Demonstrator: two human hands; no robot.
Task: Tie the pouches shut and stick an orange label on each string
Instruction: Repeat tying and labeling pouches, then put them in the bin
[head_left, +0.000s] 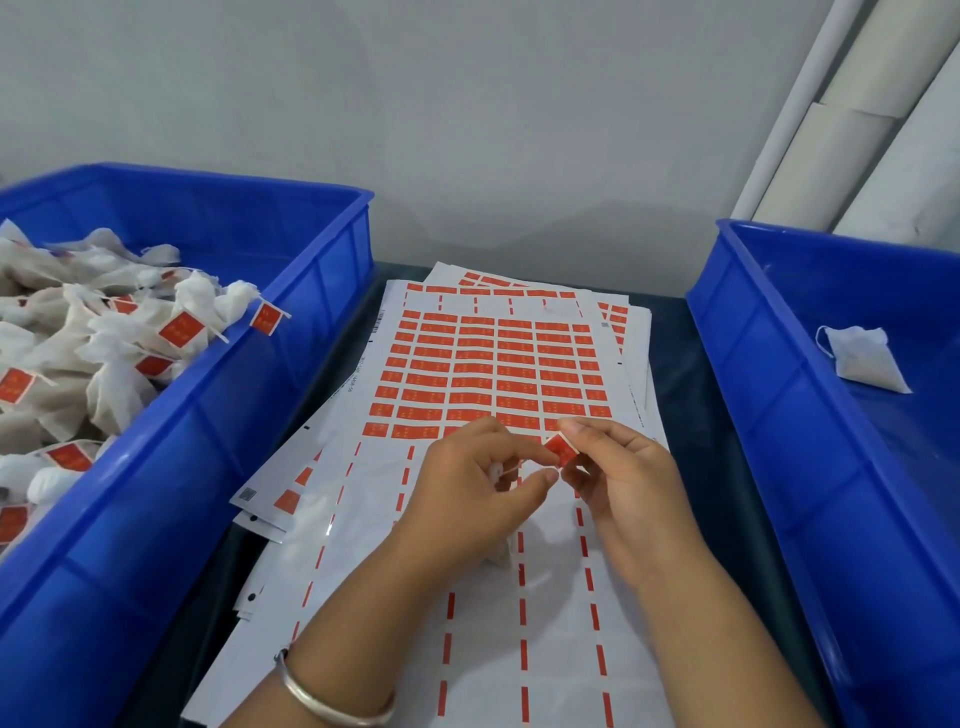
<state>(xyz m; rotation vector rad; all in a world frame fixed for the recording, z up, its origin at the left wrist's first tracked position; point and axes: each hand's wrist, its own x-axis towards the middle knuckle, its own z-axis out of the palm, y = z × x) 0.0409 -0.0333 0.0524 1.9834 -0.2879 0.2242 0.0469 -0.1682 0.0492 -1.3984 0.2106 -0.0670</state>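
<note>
Between two blue bins on a dark counter (691, 374), above label sheets (493, 364), my right hand (618, 483) pinches an orange label (560, 449); my left hand (467, 488) pinches the pouch string (511, 469), its grip closed.

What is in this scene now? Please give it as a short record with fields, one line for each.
left hand: pinches a string, pouch below it
right hand: pinches an orange label
label sheets: stacked between the bins, near rows peeled off
left bin: many tied, labelled pouches
right bin: one unlabelled pouch
left wrist: silver bangle
</note>
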